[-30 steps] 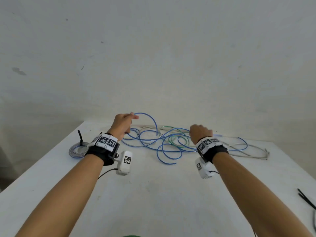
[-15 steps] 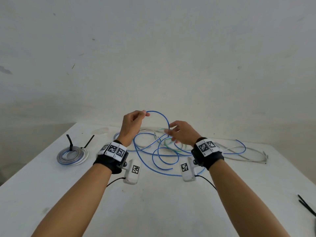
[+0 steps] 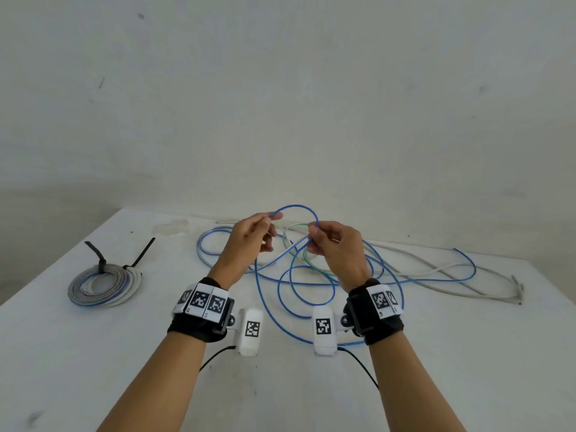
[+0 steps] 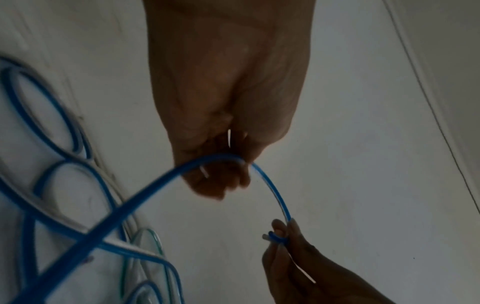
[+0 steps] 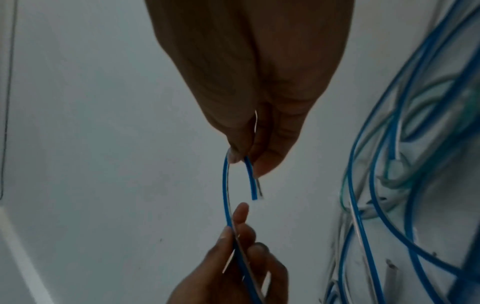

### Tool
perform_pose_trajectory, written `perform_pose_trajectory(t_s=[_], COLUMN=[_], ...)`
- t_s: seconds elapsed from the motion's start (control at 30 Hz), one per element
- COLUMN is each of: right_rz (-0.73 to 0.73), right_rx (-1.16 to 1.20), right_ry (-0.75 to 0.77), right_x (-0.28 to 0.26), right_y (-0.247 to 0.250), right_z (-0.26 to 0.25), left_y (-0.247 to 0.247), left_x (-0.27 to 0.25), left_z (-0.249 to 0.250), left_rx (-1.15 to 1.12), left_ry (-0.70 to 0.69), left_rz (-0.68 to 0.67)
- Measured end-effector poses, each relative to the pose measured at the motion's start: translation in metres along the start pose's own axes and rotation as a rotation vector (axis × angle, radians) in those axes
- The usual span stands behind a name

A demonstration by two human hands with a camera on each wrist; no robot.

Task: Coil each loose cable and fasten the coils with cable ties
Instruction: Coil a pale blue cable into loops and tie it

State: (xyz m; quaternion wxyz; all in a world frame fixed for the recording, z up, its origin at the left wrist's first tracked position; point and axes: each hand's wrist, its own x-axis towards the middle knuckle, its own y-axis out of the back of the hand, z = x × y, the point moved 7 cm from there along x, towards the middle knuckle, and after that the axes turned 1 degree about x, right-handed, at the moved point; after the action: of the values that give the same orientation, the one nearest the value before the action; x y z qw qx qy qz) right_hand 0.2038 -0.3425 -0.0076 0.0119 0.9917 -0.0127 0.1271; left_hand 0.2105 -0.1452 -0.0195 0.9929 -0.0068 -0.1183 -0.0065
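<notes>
A long blue cable (image 3: 282, 291) sprawls in loose loops over the white table (image 3: 93, 353), tangled with a grey-white cable (image 3: 436, 268) and a thin green one (image 3: 314, 268). My left hand (image 3: 249, 238) pinches the blue cable a short way from its end and holds it above the table. My right hand (image 3: 335, 244) pinches the cable's free end (image 5: 253, 185). Between the two hands the blue cable arches up in a small loop (image 3: 296, 208). In the left wrist view the blue cable (image 4: 272, 189) runs from my left fingers to the right hand (image 4: 283, 240).
A finished coil (image 3: 104, 283) of grey, white and blue cable, bound with black ties (image 3: 99, 260), lies at the table's left. The grey-white cable's end (image 3: 517, 288) reaches far right. The wall stands just behind the table.
Both hands have risen and drawn together. The right hand left the pile, reached across and took hold of the blue cable's end. The left hand kept its pinch and lifted the cable into an arch.
</notes>
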Motion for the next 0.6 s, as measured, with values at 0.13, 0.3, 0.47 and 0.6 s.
perform_pose_trajectory(t_s=[0.13, 0.3, 0.47, 0.6], right_rz=[0.123, 0.112, 0.107, 0.063], right_rx=[0.168, 0.334, 0.448, 0.451], right_ry=[-0.004, -0.017, -0.038, -0.086], right_x=[-0.002, -0.012, -0.024, -0.029], right_y=[0.001, -0.020, -0.032, -0.037], right_z=[0.021, 0.030, 0.029, 0.029], left_y=[0.001, 0.009, 0.006, 0.010], left_x=[-0.014, -0.023, -0.025, -0.024], left_z=[-0.019, -0.015, -0.004, 0.001], left_rx=[0.227, 0.133, -0.020, -0.111], left_ry=[0.119, 0.206, 0.213, 0.176], left_rz=[-0.189, -0.195, -0.180, -0.096])
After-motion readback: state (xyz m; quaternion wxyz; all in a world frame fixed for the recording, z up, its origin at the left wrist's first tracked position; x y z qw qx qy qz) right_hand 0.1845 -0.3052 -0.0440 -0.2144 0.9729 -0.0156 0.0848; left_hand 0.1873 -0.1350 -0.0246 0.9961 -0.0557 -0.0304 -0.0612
